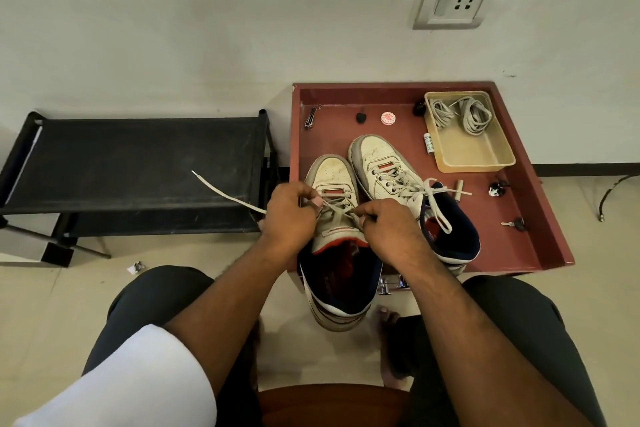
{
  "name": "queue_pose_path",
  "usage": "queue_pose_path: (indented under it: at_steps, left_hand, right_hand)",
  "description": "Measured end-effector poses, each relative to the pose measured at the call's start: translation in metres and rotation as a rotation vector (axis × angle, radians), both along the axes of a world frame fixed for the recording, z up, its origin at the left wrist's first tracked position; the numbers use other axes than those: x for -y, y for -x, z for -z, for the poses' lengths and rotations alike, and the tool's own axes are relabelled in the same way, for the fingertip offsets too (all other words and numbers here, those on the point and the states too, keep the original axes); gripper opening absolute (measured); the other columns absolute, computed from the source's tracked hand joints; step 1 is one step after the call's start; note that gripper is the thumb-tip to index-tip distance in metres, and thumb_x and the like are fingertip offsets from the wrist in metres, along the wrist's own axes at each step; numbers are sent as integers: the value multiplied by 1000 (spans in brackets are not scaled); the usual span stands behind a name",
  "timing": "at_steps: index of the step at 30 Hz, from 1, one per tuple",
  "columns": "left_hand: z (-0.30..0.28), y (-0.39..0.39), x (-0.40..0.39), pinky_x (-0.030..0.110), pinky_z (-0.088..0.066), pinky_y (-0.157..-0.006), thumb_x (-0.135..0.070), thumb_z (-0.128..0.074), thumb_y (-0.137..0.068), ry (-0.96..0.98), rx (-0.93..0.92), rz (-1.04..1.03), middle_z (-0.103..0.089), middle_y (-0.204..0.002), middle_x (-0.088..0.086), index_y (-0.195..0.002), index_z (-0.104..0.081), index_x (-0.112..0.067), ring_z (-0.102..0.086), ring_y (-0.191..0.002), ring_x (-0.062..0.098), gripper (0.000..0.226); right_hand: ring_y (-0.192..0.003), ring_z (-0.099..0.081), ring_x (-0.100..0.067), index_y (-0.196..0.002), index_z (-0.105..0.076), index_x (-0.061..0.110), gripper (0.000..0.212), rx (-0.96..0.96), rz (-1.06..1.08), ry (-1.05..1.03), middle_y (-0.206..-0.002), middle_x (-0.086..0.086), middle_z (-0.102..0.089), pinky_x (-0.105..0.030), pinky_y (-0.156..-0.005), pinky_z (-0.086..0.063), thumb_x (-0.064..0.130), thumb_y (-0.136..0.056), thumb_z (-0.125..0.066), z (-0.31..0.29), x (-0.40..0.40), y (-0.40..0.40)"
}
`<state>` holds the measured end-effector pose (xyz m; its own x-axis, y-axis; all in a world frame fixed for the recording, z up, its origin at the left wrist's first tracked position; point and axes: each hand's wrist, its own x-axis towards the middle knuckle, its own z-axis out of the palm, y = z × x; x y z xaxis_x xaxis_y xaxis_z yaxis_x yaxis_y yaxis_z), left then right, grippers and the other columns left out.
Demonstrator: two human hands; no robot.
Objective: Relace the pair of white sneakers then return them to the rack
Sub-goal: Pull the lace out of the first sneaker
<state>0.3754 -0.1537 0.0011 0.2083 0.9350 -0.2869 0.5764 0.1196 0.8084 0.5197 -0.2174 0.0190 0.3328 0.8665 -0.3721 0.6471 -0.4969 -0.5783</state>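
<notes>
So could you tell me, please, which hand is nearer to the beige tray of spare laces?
Right. The right hand pinches lace on the near sneaker, below-left of the beige tray; the left hand is farther left.

Two scuffed white sneakers, toes toward twelve o'clock, side by side and touching. Left sneaker (334, 218) partly laced, heel jutting toward six; lace (227, 191) trailing out toward nine o'clock, its end over the rack (138, 163). Right sneaker (408, 191) at two o'clock from it, fully laced, tied in a bow. Black rack at nine o'clock, top shelf bare.
</notes>
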Motion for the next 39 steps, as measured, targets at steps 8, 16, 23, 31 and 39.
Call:
queue_pose_path:
  at_steps: [8, 16, 23, 31, 39]
  left_hand:
    - [-16, -4, -4, 56, -5, -116, -34, -68, -89, -171, -550, 385, -26, -158, -6, -117, -65, -40, -11, -149, 24, 29]
    - [-14, -4, -1, 53, -9, -116, -27, -64, -92, -321, -586, 413, -46, -144, -7, -102, -70, -29, -28, -142, 19, 12]
    - [-16, -1, 2, 35, -57, -74, -13, -47, -102, 264, 297, -385, -66, -102, 10, -106, -60, -9, -64, -89, 21, 14]
    - [-18, -1, -2, 29, -52, -65, -11, -42, -104, 337, 401, -532, -62, -93, 11, -104, -57, -11, -56, -74, 15, 14]
    - [-15, 21, -26, 50, -45, -99, -47, -74, -80, 47, -168, 431, -64, -100, -13, -90, -68, -39, -60, -102, 15, 15]
  right_hand:
    - [-105, -62, -18, -117, -70, 15, 30, -2, 2, -10, -117, -4, -69, -22, -86, -44, 7, -94, -52, 1, 0, -1]
    - [-102, -63, -17, -118, -70, 16, 28, -9, 3, -24, -115, -4, -70, -25, -88, -47, 11, -96, -54, 2, 0, -2]
    - [-99, -61, -12, -125, -64, 21, 34, 55, -41, -45, -125, -2, -65, -23, -88, -47, 11, -95, -55, 3, 1, -1]
    - [-102, -62, -14, -122, -66, 23, 32, 53, -53, -54, -120, 1, -66, -28, -95, -49, 12, -93, -59, 3, 1, 1]
    - [-99, -64, -18, -112, -71, 19, 25, 56, -3, -40, -109, -2, -71, -28, -90, -50, 12, -93, -57, 5, 0, 0]
